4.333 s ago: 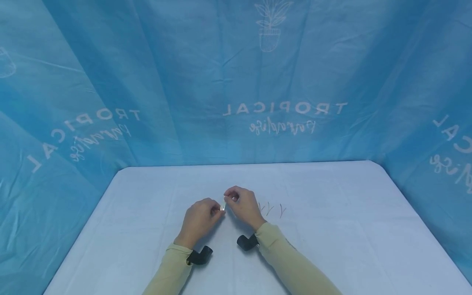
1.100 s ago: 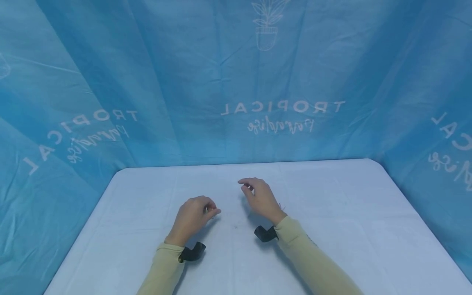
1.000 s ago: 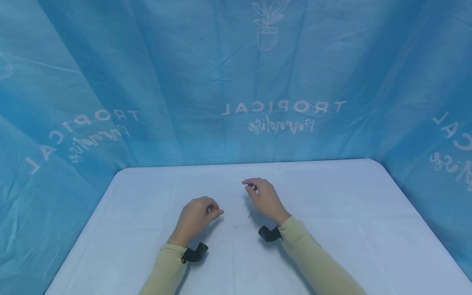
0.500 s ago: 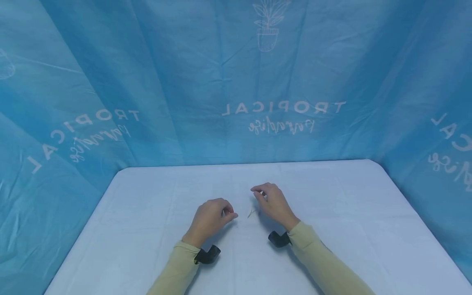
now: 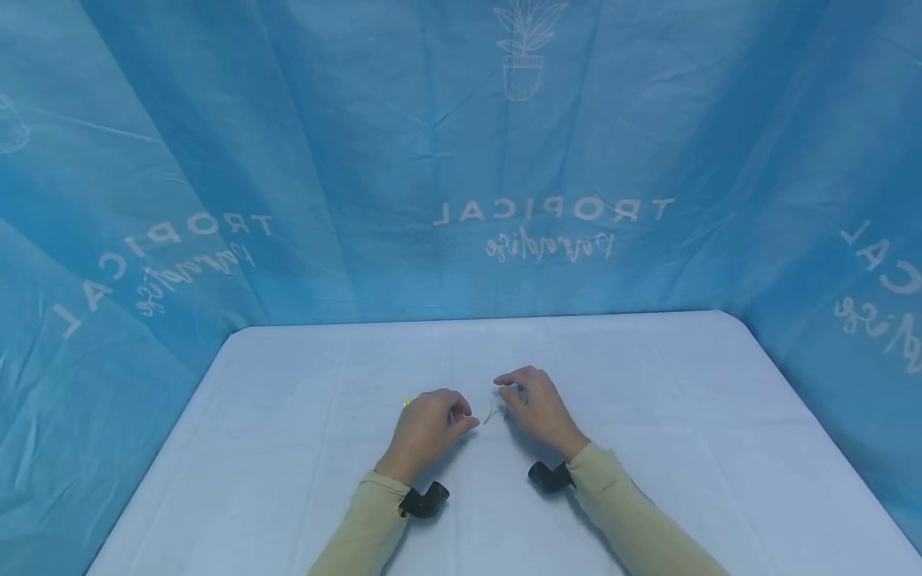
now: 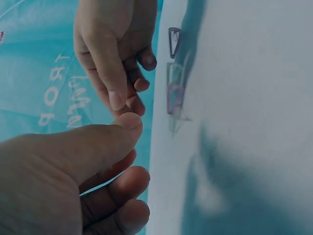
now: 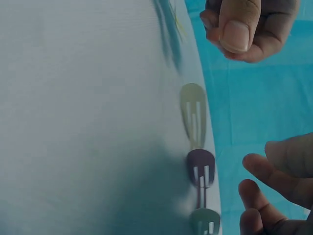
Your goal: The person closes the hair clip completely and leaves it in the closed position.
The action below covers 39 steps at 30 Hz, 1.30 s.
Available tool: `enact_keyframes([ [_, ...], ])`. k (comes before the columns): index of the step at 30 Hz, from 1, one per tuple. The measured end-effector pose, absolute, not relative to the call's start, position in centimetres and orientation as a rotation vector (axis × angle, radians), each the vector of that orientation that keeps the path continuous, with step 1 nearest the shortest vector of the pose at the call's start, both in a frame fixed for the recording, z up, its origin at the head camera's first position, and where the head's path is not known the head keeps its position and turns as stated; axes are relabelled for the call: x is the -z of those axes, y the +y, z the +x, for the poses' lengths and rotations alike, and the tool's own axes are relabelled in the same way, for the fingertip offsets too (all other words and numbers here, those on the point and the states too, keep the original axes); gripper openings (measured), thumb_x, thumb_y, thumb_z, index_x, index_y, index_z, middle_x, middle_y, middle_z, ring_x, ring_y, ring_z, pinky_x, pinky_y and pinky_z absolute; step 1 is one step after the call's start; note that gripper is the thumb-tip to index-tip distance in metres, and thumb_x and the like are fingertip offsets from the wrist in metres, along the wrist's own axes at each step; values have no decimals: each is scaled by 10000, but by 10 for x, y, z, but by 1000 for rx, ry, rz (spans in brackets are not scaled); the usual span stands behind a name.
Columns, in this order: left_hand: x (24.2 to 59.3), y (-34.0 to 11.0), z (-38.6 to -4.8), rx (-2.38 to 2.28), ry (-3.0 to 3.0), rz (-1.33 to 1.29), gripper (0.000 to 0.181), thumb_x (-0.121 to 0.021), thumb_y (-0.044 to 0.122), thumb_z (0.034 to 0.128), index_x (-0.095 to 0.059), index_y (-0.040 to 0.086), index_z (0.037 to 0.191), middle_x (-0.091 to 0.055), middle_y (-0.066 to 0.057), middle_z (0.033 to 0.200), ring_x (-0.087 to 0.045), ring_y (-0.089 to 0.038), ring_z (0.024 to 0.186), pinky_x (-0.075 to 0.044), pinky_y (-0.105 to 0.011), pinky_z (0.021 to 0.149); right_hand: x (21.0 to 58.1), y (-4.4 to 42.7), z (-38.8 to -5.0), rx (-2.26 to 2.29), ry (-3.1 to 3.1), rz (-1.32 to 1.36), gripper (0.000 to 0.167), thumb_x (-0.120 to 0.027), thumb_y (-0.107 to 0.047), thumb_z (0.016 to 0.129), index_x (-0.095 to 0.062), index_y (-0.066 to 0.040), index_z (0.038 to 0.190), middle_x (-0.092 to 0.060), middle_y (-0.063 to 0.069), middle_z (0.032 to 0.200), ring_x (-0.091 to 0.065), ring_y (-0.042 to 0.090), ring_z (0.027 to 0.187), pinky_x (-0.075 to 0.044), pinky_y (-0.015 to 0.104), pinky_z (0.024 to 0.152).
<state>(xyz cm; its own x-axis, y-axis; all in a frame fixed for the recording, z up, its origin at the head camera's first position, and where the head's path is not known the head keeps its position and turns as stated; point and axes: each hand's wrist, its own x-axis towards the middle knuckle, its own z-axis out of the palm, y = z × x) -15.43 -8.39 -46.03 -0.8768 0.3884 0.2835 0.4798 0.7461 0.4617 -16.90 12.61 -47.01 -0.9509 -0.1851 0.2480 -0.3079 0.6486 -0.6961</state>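
My left hand (image 5: 432, 420) is over the middle of the table, fingers loosely curled and thumb near the index finger; I see nothing held. To its right hovers my right hand (image 5: 539, 404), thumb and fingertips slightly apart, holding nothing visible. Flat hair clips lie in a row beneath: an olive clip (image 7: 193, 110), a purple clip (image 7: 201, 166) and a green clip (image 7: 204, 221) in the right wrist view. The left wrist view has a dark clip (image 6: 174, 41) and a pink-rimmed clip (image 6: 174, 98). A thin pale Y-shaped outline (image 5: 492, 414) shows between the hands.
A small yellow piece (image 5: 406, 402) peeks out behind the left hand. The white table (image 5: 648, 496) ends at blue curtains (image 5: 374, 176) at the back and sides. Each wrist wears a black camera, such as the left one (image 5: 426, 501).
Earlier both hands met at a small pale thing; they then came apart. Over the last second both shifted right, the left more, and the right lowered slightly. The yellow piece became visible.
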Motion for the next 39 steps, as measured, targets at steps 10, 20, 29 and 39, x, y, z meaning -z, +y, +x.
enact_keyframes([
  [10, 471, -76, -153, 779, -2743, -633, 229, -839, 262, 827, -734, 126, 978, -669, 34, 807, -556, -65, 665, -490, -258, 636, 480, 126, -168, -1138, -2680, 439, 158, -684, -133, 949, -744, -79, 1084, -606, 148, 1142, -511, 362, 1099, -445, 522, 918],
  [20, 473, -69, -149, 788, -2806, -607, 217, -821, 283, 843, -730, 130, 967, -645, 49, 787, -573, -80, 687, -475, -258, 627, 479, 126, -170, -1047, -2750, 478, 153, -684, -115, 939, -746, -68, 1071, -607, 187, 1180, -489, 416, 1123, -427, 556, 939],
  [29, 472, -65, -147, 798, -2870, -570, 192, -798, 280, 866, -730, 128, 961, -628, 59, 779, -556, -70, 684, -469, -261, 629, 476, 123, -167, -924, -2829, 512, 165, -667, -138, 955, -757, -71, 1077, -603, 212, 1237, -487, 441, 1162, -396, 581, 978],
  [39, 477, -64, -149, 783, -2847, -580, 153, -789, 251, 872, -734, 130, 947, -613, 75, 774, -546, -62, 680, -462, -253, 625, 477, 123, -167, -908, -2867, 502, 169, -651, -134, 966, -749, -82, 1093, -582, 207, 1272, -461, 432, 1200, -371, 584, 1001],
])
